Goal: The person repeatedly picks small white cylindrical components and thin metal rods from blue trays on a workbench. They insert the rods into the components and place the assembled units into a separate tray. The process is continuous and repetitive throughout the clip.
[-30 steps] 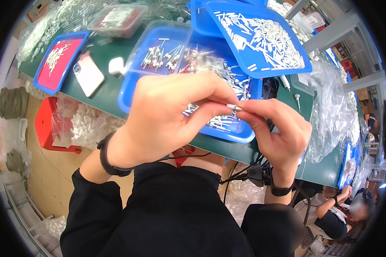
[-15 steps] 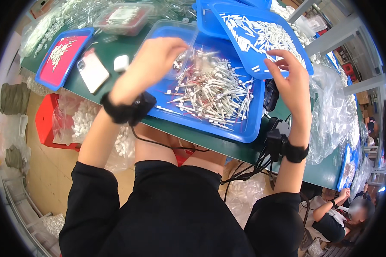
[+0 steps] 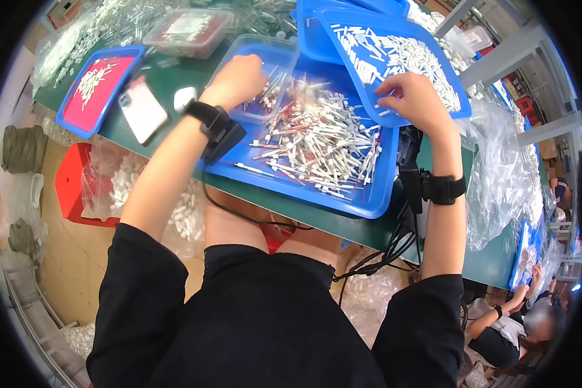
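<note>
My left hand (image 3: 240, 81) hangs over a clear plastic box (image 3: 283, 100) with its fingers curled in. Whatever those fingers hold, if anything, I cannot make out. Thin white sticks lie in that box, which rests in a large blue tray (image 3: 375, 204). A heap of thin white stick-like parts (image 3: 330, 139), some with red wires, fills the tray's middle. My right hand (image 3: 412, 100) is bent over the near left edge of a second blue tray (image 3: 362, 90), thumb and fingers drawn together. Small white tubes (image 3: 401, 55) cover that tray; anything in the pinch is too small to tell.
Left on the green table (image 3: 291, 197) are a pink-lined blue tray (image 3: 77, 126), a phone (image 3: 142, 110), a white case (image 3: 184, 98) and a lidded clear box (image 3: 189, 29). Cables (image 3: 381, 258) hang at the table edge. Plastic bags (image 3: 491, 181) lie right. A co-worker (image 3: 504, 323) sits lower right.
My left hand has moved left and slightly down, from beside the heap to over the clear box. My right hand has shifted left, and its spread fingers have drawn together.
</note>
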The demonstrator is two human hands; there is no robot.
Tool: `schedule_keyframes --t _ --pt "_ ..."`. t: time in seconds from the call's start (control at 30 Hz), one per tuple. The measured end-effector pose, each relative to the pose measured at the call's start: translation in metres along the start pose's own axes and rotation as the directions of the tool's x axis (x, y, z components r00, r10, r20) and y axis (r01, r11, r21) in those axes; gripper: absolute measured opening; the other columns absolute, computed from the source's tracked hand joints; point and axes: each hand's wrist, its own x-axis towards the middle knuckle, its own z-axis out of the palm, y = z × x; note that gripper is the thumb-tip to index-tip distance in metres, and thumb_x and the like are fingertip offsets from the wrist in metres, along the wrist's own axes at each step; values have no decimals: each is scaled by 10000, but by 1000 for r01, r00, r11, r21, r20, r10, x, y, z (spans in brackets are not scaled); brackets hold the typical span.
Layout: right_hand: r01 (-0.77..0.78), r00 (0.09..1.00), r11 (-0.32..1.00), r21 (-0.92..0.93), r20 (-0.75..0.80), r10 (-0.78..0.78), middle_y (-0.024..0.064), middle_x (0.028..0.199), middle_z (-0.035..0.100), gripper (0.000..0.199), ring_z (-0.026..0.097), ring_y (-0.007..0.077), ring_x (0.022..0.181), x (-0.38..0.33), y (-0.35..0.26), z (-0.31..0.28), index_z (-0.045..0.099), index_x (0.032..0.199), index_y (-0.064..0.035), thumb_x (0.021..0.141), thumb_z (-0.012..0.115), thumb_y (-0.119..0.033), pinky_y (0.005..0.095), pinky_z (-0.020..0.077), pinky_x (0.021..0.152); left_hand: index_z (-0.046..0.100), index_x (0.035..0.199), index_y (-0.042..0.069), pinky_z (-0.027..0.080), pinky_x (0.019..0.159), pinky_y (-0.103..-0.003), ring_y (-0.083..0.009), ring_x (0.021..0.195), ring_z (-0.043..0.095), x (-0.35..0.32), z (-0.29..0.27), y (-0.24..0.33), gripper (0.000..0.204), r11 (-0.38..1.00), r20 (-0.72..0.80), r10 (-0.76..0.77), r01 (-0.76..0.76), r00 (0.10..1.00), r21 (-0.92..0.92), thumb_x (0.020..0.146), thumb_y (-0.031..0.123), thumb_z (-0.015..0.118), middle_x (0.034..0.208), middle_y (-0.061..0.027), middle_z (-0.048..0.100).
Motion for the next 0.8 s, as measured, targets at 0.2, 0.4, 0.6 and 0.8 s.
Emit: schedule_keyframes --t 0.2,0.4,0.6,0.8 --pt "82 996 995 47 -42 -80 108 832 698 200 658 229 734 -6 2 1 725 918 -61 725 678 -81 337 523 690 663 899 -38 523 790 -442 -390 905 646 4 -2 4 239 999 114 -41 41 993 -4 752 144 613 941 -243 665" --pt "114 993 991 68 19 -115 91 857 693 222 647 237 772 -12 6 -10 730 918 -89 701 684 -83 339 514 736 656 912 -31 514 781 -441 -382 867 648 4 -1 9 220 997 101 -54 49 993 53 766 113 575 899 -229 669" --pt "210 977 975 -65 -8 -211 83 854 689 164 623 210 750 9 4 6 699 865 -47 704 703 -74 325 496 713 647 976 -5 512 717 -372 -305 759 668 1 -6 -7 204 992 -231 2 -31 973 -123 841 108 544 818 -187 682" --pt "176 957 977 -121 -212 -198 86 815 686 123 644 189 764 9 9 11 643 914 -26 809 655 -88 298 492 706 670 1024 -8 520 706 -279 -171 761 679 -32 -42 12 216 700 -101 36 -97 994 -708 897 137 570 903 -129 710"
